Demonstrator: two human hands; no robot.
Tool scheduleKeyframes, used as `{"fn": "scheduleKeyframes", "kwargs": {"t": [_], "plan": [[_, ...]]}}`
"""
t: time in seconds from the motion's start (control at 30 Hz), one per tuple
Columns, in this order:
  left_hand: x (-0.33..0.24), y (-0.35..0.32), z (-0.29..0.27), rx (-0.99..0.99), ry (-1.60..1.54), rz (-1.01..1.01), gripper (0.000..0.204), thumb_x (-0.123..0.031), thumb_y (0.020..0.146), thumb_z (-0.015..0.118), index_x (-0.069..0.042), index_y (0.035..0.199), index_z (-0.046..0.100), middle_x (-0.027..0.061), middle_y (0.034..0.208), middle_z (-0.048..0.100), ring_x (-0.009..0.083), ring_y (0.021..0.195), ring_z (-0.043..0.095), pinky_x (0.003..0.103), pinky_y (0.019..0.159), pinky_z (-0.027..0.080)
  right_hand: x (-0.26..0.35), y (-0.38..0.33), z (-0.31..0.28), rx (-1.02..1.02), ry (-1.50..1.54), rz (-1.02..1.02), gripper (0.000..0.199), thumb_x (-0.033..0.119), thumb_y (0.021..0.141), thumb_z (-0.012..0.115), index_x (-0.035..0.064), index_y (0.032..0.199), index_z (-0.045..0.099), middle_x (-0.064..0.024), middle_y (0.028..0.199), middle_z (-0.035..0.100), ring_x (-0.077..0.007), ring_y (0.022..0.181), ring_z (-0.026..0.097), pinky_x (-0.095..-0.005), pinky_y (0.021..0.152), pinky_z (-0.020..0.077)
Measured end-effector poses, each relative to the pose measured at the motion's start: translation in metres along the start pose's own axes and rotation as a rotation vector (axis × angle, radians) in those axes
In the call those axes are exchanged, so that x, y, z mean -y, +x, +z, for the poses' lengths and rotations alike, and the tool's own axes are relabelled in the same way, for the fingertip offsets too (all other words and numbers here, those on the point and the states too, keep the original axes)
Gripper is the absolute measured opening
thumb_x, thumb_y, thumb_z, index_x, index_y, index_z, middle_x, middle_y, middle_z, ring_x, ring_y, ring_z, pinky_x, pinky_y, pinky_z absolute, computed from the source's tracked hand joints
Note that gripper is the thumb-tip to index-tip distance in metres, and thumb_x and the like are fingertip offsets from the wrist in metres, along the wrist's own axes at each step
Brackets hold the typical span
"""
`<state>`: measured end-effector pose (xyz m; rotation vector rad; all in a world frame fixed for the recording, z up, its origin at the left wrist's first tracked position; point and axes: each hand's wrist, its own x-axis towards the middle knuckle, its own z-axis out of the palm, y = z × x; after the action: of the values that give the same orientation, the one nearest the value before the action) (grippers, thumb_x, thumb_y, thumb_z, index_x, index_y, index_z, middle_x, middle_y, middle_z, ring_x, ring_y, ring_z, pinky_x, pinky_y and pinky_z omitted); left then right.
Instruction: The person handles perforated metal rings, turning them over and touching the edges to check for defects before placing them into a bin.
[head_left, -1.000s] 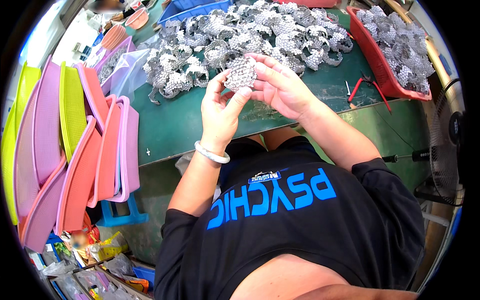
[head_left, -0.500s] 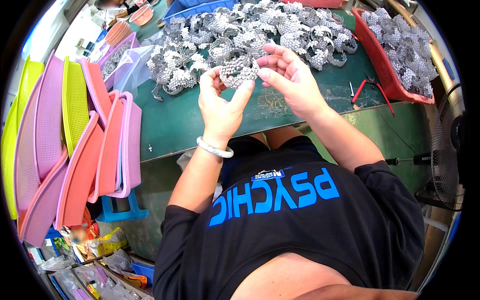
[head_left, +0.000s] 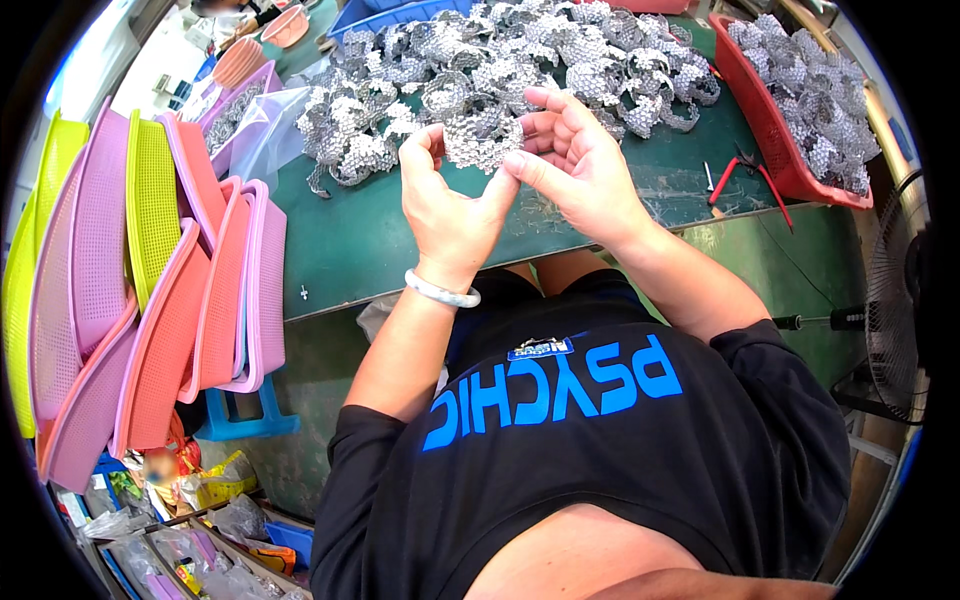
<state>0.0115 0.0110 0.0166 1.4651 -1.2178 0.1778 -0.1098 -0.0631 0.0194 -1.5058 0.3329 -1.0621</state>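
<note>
A person's two bare hands meet over a dark green counter, holding up a curved, silver-grey band of small, scale-like pieces near its front edge. The left hand, with a pale, marbled bangle at the wrist, has its grip pinching the band between thumb and fingers. The right hand curves around the band's right end, its thumb tip close to the left thumb; whether its grip pinches the band or only steadies it, I cannot tell. Beyond the hands spreads a broad heap of similar silver-grey curled bands. To the right stands a red plastic basket filled with more, and red-handled pliers lie just beside it. To the left are nested purple, coral and lime-green perforated plastic baskets, above a blue plastic stool.
</note>
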Motion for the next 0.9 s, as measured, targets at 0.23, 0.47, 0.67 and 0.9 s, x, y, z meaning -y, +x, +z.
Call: {"fn": "scheduleKeyframes", "kwargs": {"t": [0.23, 0.47, 0.67, 0.9], "plan": [[0.005, -0.003, 0.004, -0.064, 0.008, 0.093, 0.065, -0.024, 0.059, 0.077, 0.002, 0.107, 0.041, 0.0146, 0.098, 0.046, 0.0269, 0.089, 0.047, 0.036, 0.078, 0.041, 0.005, -0.001, 0.006, 0.019, -0.036, 0.015, 0.068, 0.013, 0.072, 0.073, -0.0016, 0.126, 0.035, -0.0123, 0.104, 0.051, -0.0132, 0.086, 0.051, -0.0259, 0.072, 0.0458], [0.005, -0.005, 0.009, -0.129, 0.078, 0.205, 0.061, -0.024, 0.062, 0.074, 0.001, 0.106, 0.041, 0.0163, 0.1, 0.043, 0.031, 0.093, 0.044, 0.039, 0.081, 0.037, 0.006, -0.001, 0.011, 0.041, 0.04, 0.039, 0.07, 0.013, 0.071, 0.074, -0.0014, 0.127, 0.034, -0.0103, 0.104, 0.051, -0.0129, 0.088, 0.05, -0.0258, 0.073, 0.0456], [0.002, -0.009, 0.009, -0.131, 0.128, 0.212, 0.058, -0.02, 0.063, 0.072, 0.0, 0.107, 0.04, 0.0168, 0.102, 0.042, 0.0323, 0.095, 0.042, 0.04, 0.083, 0.035, -0.004, 0.001, 0.01, 0.041, 0.052, 0.045, 0.072, 0.014, 0.071, 0.074, -0.0004, 0.128, 0.033, -0.0107, 0.103, 0.051, -0.0124, 0.087, 0.048, -0.0257, 0.073, 0.0451], [0.006, -0.015, 0.005, -0.05, -0.034, 0.16, 0.064, -0.014, 0.063, 0.072, 0.0, 0.116, 0.039, 0.0145, 0.106, 0.043, 0.0268, 0.099, 0.043, 0.036, 0.084, 0.037, -0.009, 0.004, 0.003, 0.059, 0.138, 0.101, 0.071, 0.013, 0.072, 0.073, 0.0004, 0.129, 0.033, -0.0115, 0.105, 0.05, -0.0115, 0.086, 0.047, -0.0256, 0.074, 0.0441]]}}
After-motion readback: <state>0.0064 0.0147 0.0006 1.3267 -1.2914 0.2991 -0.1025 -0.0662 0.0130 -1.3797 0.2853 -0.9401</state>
